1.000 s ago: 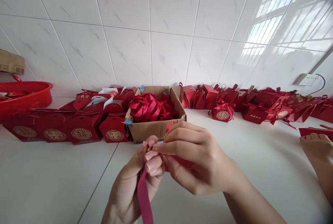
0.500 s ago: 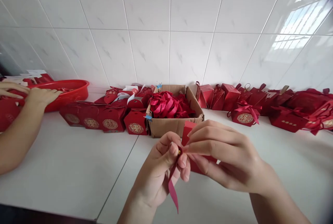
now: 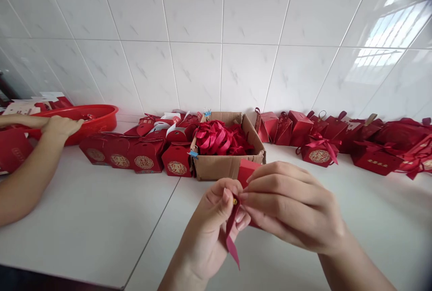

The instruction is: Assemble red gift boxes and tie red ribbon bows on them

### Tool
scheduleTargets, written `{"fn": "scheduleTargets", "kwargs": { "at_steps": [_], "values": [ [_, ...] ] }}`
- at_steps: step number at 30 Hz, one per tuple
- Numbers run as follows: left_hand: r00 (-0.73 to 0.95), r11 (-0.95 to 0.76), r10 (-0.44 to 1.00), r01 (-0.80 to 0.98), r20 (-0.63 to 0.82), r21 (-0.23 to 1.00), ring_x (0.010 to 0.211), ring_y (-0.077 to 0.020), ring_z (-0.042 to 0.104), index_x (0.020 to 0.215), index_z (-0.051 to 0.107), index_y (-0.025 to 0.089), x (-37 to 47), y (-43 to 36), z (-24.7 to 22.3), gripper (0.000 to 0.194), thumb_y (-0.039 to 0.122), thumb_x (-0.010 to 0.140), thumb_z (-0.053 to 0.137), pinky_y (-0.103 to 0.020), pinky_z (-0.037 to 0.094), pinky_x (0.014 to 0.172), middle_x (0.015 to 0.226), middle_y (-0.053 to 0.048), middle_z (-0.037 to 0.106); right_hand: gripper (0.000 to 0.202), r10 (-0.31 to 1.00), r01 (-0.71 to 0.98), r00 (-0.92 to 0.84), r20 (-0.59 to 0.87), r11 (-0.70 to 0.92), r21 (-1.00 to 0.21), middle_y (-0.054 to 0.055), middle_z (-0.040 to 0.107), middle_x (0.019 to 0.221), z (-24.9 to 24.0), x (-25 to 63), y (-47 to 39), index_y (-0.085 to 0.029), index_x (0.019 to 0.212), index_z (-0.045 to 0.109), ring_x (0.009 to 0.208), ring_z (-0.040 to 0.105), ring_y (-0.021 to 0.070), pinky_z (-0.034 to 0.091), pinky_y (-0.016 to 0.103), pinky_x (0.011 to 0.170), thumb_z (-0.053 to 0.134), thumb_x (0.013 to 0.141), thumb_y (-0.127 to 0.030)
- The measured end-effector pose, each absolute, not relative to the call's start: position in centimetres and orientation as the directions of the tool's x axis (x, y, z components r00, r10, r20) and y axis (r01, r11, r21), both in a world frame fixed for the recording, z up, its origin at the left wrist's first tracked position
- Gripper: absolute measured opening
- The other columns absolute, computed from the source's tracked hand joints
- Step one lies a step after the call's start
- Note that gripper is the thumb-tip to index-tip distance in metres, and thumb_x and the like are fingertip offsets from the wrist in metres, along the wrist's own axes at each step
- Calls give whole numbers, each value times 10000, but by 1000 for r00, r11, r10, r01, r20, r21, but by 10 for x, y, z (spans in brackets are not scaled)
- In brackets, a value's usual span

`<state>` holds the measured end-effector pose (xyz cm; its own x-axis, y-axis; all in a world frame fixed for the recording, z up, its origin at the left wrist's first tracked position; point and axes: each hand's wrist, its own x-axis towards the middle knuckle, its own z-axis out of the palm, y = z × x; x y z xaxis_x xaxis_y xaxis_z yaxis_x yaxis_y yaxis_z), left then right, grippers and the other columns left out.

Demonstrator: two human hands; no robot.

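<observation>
Low in the middle of the head view, my left hand (image 3: 214, 221) pinches a dark red ribbon (image 3: 232, 239) between thumb and fingers. The ribbon's cut end hangs below the grip, and a small gold bead or bell (image 3: 235, 201) shows at its folded top. Fingertips of my right hand (image 3: 293, 207) are closed on the same ribbon beside the bead. Behind both hands is a red gift box (image 3: 245, 170), mostly hidden by them, so I cannot tell how it is supported.
A cardboard box (image 3: 216, 167) of red ribbons stands at the wall. Red gift boxes (image 3: 143, 158) line its left; more small boxes (image 3: 300, 129) line its right. At far left another person's hands (image 3: 62, 129) are over a red basin (image 3: 108, 122).
My hands have shifted slightly right and down with the ribbon, whose hanging end now reaches less low. At left, the other person's farther hand has moved deeper over the basin.
</observation>
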<state>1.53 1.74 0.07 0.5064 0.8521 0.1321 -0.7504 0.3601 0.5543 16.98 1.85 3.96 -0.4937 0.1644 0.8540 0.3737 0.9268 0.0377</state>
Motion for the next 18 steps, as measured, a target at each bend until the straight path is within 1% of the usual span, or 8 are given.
{"fn": "scheduleTargets", "kwargs": {
  "at_steps": [2, 4, 6, 8, 11, 13, 18],
  "values": [
    [506, 376, 855, -754, 111, 539, 550, -45, 455, 708, 668, 175, 19, 17, 0, 180, 321, 723, 772, -154, 397, 570, 626, 41, 505, 89, 150, 392, -486, 861, 918, 61, 72, 677, 770, 40, 170, 19, -109, 891, 661, 703, 607, 164, 549, 326, 646, 616, 818, -84],
    [470, 326, 875, -747, 114, 579, 585, -59, 475, 734, 674, 193, 19, 18, 0, 160, 323, 729, 767, -168, 411, 605, 656, 34, 532, 79, 150, 411, -486, 861, 909, 73, 67, 669, 761, 39, 171, 21, -115, 883, 655, 683, 603, 157, 553, 326, 656, 610, 822, -91],
    [430, 236, 888, -729, 162, 643, 617, -73, 496, 735, 677, 197, 17, 21, 0, 153, 325, 738, 759, -177, 422, 626, 682, 26, 550, 87, 163, 416, -494, 854, 907, 67, 63, 665, 773, 38, 173, 23, -123, 896, 650, 686, 604, 151, 558, 330, 698, 612, 822, -94],
    [438, 171, 870, -699, 227, 694, 624, -81, 507, 728, 681, 189, 12, 24, 0, 161, 324, 725, 769, -182, 426, 617, 695, 20, 560, 101, 178, 396, -501, 847, 918, 41, 59, 659, 783, 37, 175, 24, -126, 915, 644, 699, 606, 147, 557, 330, 726, 606, 829, -92],
    [473, 129, 833, -669, 286, 732, 591, -76, 493, 712, 687, 182, 7, 28, 1, 160, 293, 687, 800, -180, 420, 589, 677, 24, 559, 103, 178, 334, -512, 840, 943, 4, 64, 655, 790, 36, 175, 25, -124, 924, 634, 718, 611, 150, 550, 318, 678, 578, 845, -87],
    [477, 116, 828, -662, 296, 741, 567, -68, 473, 695, 688, 180, 6, 28, 2, 153, 274, 678, 808, -170, 411, 576, 641, 27, 549, 94, 165, 308, -513, 842, 952, 1, 70, 655, 775, 37, 174, 25, -118, 905, 628, 708, 612, 155, 542, 314, 635, 563, 848, -82],
    [436, 127, 865, -668, 248, 733, 567, -72, 450, 673, 665, 159, 11, 23, 3, 201, 286, 658, 820, -164, 397, 550, 621, 20, 525, 103, 112, 353, -481, 870, 933, 74, 53, 644, 728, 39, 166, 24, -137, 869, 618, 638, 585, 148, 529, 305, 584, 533, 845, -83]
  ]
}}
